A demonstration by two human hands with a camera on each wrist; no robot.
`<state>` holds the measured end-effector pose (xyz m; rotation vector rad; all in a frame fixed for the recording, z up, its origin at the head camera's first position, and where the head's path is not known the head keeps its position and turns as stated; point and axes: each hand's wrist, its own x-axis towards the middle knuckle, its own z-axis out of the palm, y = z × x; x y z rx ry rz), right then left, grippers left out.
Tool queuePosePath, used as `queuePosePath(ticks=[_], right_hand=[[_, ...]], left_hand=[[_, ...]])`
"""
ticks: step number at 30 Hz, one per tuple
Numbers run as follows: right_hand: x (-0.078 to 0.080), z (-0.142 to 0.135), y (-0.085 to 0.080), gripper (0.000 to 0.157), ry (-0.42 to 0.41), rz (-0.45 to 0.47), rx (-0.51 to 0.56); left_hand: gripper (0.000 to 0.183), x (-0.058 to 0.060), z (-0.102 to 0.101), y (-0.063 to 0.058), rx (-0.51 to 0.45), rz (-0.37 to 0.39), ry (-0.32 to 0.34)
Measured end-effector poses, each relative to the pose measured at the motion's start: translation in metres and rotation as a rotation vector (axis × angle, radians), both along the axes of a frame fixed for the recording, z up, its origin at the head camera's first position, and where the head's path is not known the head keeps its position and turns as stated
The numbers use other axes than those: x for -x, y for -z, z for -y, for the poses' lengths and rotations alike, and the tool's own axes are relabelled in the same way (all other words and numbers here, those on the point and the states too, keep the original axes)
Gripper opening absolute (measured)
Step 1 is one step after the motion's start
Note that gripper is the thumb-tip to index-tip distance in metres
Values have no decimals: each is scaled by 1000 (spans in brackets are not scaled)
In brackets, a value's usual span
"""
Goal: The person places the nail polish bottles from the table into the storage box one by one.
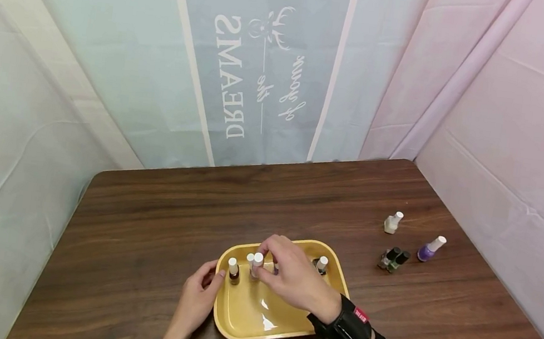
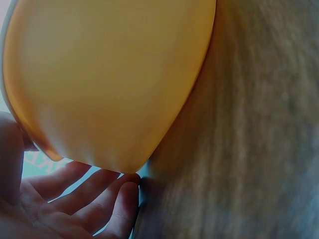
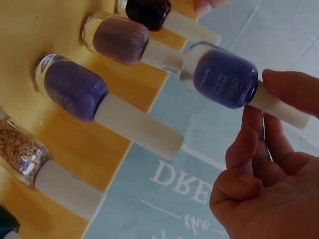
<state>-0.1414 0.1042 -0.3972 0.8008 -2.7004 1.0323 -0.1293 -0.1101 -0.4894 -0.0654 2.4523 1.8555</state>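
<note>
My right hand (image 1: 294,275) pinches the white cap of a blue-purple nail polish bottle (image 3: 227,75) between thumb and fingers, holding it over the yellow tray (image 1: 268,313). In the right wrist view several bottles stand in the tray: a dark one (image 3: 148,12), a mauve one (image 3: 121,41), another purple one (image 3: 76,92) and a glitter one (image 3: 21,149). The held bottle overlaps the mauve bottle's cap there. At the tray's left side, my left hand (image 1: 198,298) grips the rim, thumb on top and fingers along the outer wall.
On the brown table (image 1: 154,234), right of the tray, stand a whitish polish bottle (image 1: 390,224), a purple one (image 1: 426,253) and two black-capped ones (image 1: 393,259) side by side. A printed curtain (image 1: 272,80) hangs behind the table's far edge.
</note>
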Motion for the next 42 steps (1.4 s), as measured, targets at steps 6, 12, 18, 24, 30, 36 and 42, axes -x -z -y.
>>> queuePosePath(ticks=[6, 12, 18, 24, 30, 36, 42], right_hand=[[2, 5, 6, 17, -56, 19, -104], [3, 9, 8, 19, -108, 61, -203], [2, 13, 8, 17, -136, 111, -269], [1, 18, 7, 16, -171, 108, -309], [1, 24, 8, 13, -243, 84, -341], [0, 31, 9, 13, -280, 86, -396], [-1, 35, 9, 16, -295, 103, -421]], left_hand=[[30, 0, 0, 1, -4, -12, 2], [32, -1, 1, 0, -28, -19, 12], [33, -1, 1, -1, -32, -11, 21], [34, 0, 1, -1, -38, -4, 30], [36, 0, 2, -2, -51, -5, 41], [36, 1, 2, -2, -70, -7, 48], [36, 0, 3, -3, -65, -8, 51]])
